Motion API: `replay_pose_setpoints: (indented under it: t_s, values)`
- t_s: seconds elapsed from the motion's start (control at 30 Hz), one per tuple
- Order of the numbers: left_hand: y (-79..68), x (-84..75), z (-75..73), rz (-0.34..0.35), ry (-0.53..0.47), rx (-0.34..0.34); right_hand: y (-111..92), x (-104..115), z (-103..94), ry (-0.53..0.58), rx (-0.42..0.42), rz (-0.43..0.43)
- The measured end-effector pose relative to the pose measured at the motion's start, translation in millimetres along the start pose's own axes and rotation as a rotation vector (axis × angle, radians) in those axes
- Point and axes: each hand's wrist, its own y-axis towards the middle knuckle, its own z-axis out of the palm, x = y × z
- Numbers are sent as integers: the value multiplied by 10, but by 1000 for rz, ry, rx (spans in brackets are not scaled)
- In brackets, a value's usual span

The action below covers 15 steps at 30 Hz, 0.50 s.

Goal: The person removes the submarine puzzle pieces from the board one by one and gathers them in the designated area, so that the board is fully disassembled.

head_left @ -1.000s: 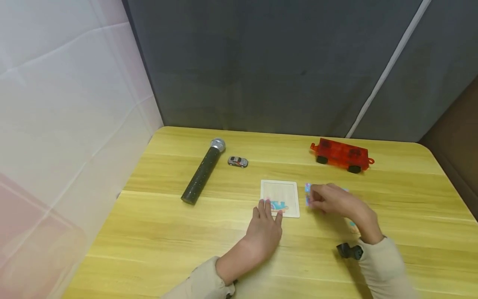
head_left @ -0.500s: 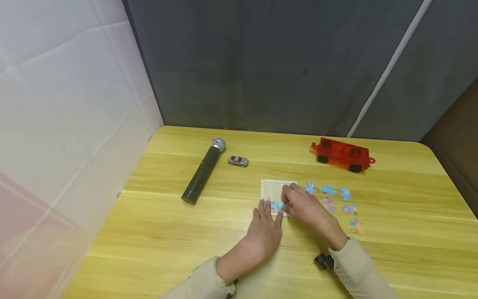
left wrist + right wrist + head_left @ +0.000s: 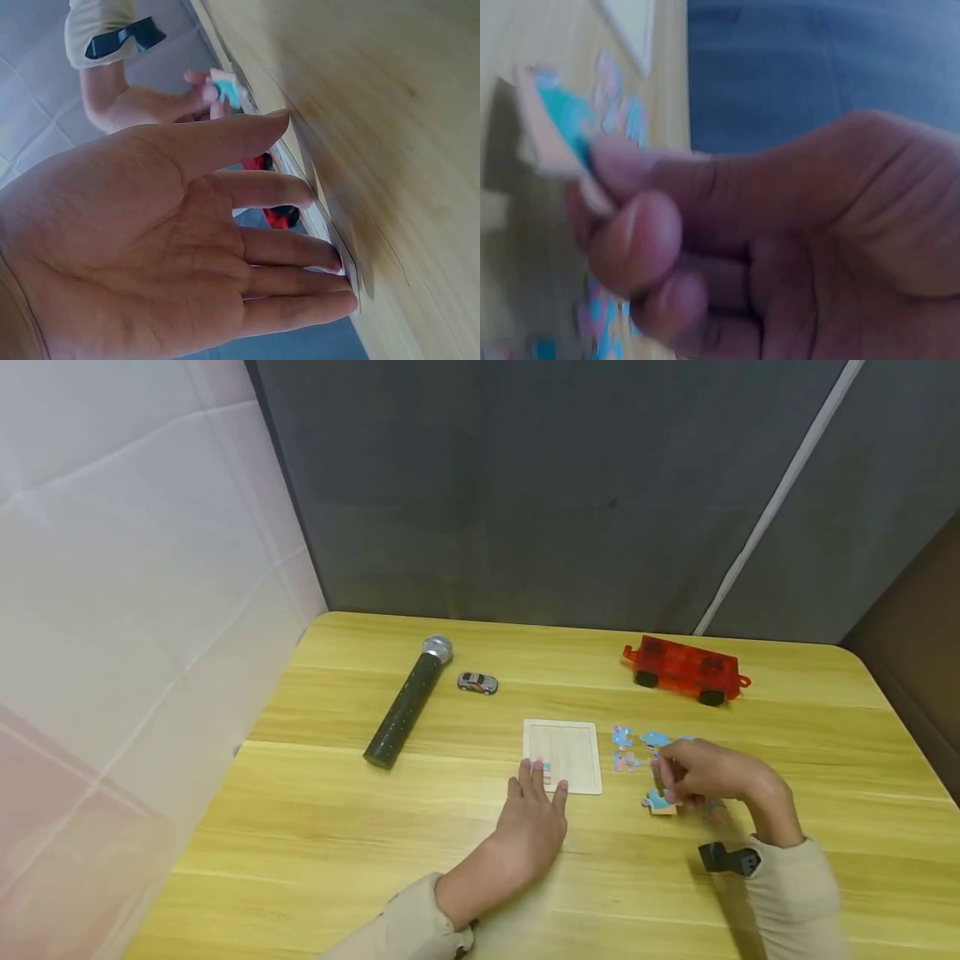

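A square wooden puzzle tray (image 3: pixel 562 723) lies mid-table, with a small part of a blue-and-peach jigsaw piece (image 3: pixel 546 772) showing in its lower left corner. My left hand (image 3: pixel 527 835) rests its fingertips on the tray's near edge; in the left wrist view its fingers (image 3: pixel 285 282) are extended along that edge. To the tray's right, my right hand (image 3: pixel 723 777) pinches a teal-and-peach jigsaw piece (image 3: pixel 661 802) between thumb and fingers. That piece (image 3: pixel 564 124) appears blurred and tilted in the right wrist view. Several loose jigsaw pieces (image 3: pixel 622 737) lie beside the tray, some partly hidden behind the right hand.
A black microphone (image 3: pixel 405 712) with a silver head lies at the left, and a small toy car (image 3: pixel 477 682) is next to it. Toward the back right stands a red toy wagon (image 3: pixel 686 670). Grey cloth (image 3: pixel 525 502) hangs behind the table.
My right hand went from the loose pieces to the tray, then back right, now carrying the teal-and-peach piece that lay in the tray. The left hand has stayed put.
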Motion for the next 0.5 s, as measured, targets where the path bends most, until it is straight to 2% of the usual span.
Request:
replay_pose_setpoints:
  t_s: [0.1, 0.3, 0.5]
  values:
    - [-4, 10, 6, 0, 8, -6, -76, -87, -35, 15, 1, 65]
    - [-1, 7, 16, 8, 12, -19, -50, -83, -7, -90, -69, 170]
    - [-10, 3, 8, 6, 26, -21, -7, -34, 51, -181, -108, 225]
